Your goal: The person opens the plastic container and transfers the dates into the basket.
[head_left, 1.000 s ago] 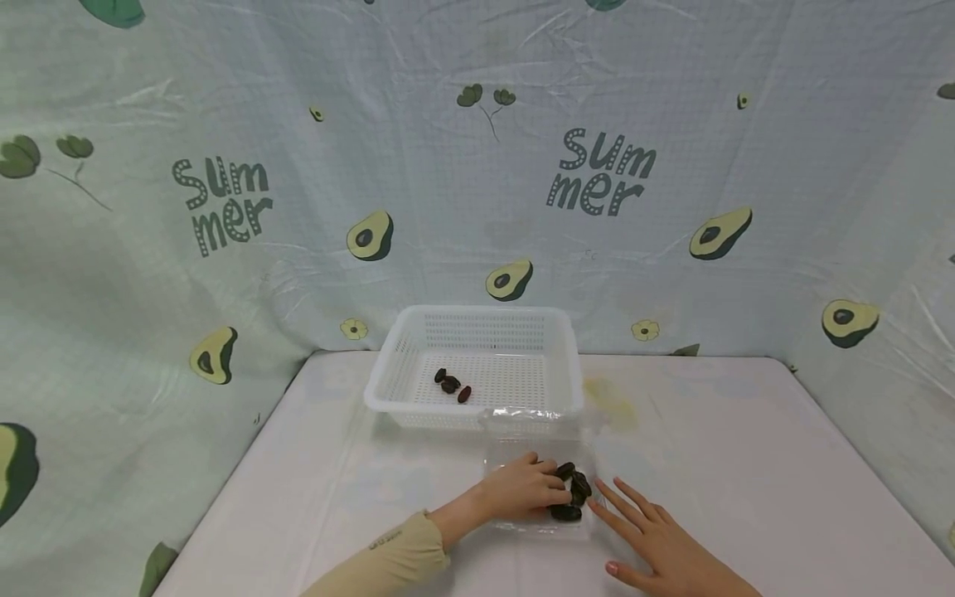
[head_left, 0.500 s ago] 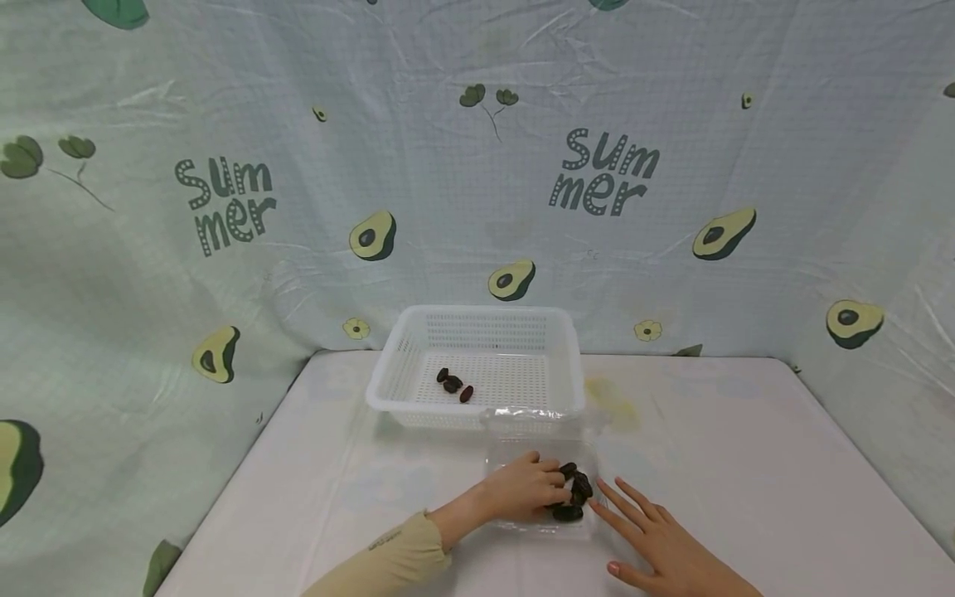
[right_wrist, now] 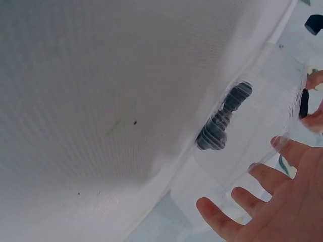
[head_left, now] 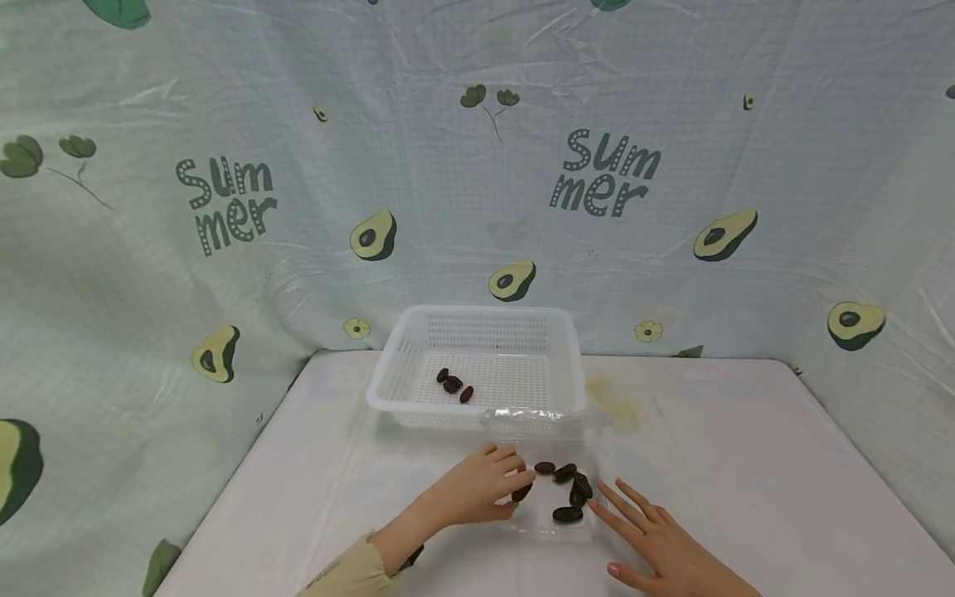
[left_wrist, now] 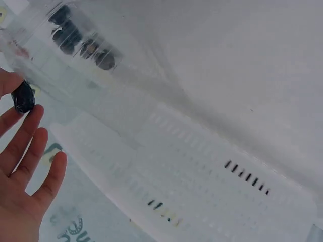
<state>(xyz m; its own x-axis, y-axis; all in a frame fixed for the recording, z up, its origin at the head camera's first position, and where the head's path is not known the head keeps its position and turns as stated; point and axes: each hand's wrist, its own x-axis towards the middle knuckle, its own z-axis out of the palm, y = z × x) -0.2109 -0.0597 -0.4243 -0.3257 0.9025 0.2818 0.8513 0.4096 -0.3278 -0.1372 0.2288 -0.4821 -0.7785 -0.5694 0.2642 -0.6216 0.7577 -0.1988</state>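
Left hand (head_left: pixel 476 491) shifted leftward, dark piece (head_left: pixel 521 493) half-hidden

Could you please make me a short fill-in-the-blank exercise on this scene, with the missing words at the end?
1. Of the left grip and the right grip, the one pinching a dark oval piece is the ____.
2. In the head view, the right grip's fingertips are at the ____ side of the clear container.
3. Compared with the clear container, the white basket stands ____ from the person.
4. The word printed on the backdrop is ____.

Missing words: left; right; farther; summer.
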